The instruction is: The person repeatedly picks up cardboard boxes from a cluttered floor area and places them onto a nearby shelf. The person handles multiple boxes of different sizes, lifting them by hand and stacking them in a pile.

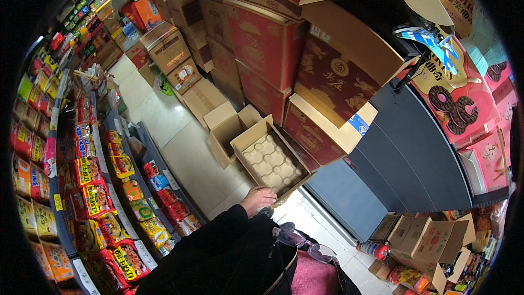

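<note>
An open cardboard box point(238, 152) stands tilted before me. A beige moulded tray point(273, 163) with rounded cups lies inside it. My left hand point(258, 200), at the end of a black sleeve, has its fingers over the box's near edge and grips it; the thumb is hard to make out. Just beyond is a second open carton point(224, 133) with its flaps spread, on the tiled floor. My right hand is out of view. Tinted glasses point(305, 243) hang at the front of my black jacket point(229, 258), above a pink garment point(315, 272).
Stacked red cartons point(262, 45) rise beyond the box. A large open carton point(339, 65) tops a lower one on the right. Shelves of packaged noodles point(96, 198) line the left. A dark panel point(405, 151), fire extinguisher point(373, 250) and open cartons point(430, 241) stand right.
</note>
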The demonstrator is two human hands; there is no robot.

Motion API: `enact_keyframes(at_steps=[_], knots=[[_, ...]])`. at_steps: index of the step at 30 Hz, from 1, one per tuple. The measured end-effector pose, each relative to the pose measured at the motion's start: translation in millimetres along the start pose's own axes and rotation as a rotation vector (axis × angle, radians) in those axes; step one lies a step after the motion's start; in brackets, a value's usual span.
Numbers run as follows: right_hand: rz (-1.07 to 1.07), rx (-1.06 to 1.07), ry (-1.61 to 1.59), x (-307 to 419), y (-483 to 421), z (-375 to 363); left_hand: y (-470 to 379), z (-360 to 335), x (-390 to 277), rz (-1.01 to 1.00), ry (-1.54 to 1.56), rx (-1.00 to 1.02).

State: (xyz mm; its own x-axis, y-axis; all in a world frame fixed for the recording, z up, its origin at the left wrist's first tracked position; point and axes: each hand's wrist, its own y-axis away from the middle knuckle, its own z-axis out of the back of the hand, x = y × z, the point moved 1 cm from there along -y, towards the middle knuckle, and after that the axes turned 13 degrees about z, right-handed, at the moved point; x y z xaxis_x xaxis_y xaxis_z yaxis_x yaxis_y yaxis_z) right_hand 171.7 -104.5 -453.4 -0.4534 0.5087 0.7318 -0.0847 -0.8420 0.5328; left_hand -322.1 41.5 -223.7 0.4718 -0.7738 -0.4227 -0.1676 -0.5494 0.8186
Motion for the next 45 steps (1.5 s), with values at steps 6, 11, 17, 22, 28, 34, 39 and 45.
enact_keyframes(at_steps=[6,11,17,22,28,34,39,45], knots=[[-0.073,0.003,-0.025,3,7,4,0,-5,5,0.012,-0.007,-0.037],[-0.163,-0.042,-0.16,2,17,-7,3,2,15,0.026,-0.002,-0.038],[-0.088,-0.063,-0.073,-41,10,4,4,-21,9,0.024,-0.034,-0.006],[-0.114,-0.05,-0.099,-27,20,-1,10,-27,8,0.044,-0.018,-0.01],[-0.106,-0.01,0.014,-22,27,-10,7,-18,16,0.042,-0.051,-0.025],[0.583,0.251,1.03,-80,18,-12,-3,-23,17,0.073,-0.079,0.056],[0.139,0.061,0.289,-48,-26,-10,-13,-29,17,0.08,-0.109,0.07],[0.031,0.032,-0.009,67,-65,-32,-17,-18,11,0.037,-0.037,0.097]])
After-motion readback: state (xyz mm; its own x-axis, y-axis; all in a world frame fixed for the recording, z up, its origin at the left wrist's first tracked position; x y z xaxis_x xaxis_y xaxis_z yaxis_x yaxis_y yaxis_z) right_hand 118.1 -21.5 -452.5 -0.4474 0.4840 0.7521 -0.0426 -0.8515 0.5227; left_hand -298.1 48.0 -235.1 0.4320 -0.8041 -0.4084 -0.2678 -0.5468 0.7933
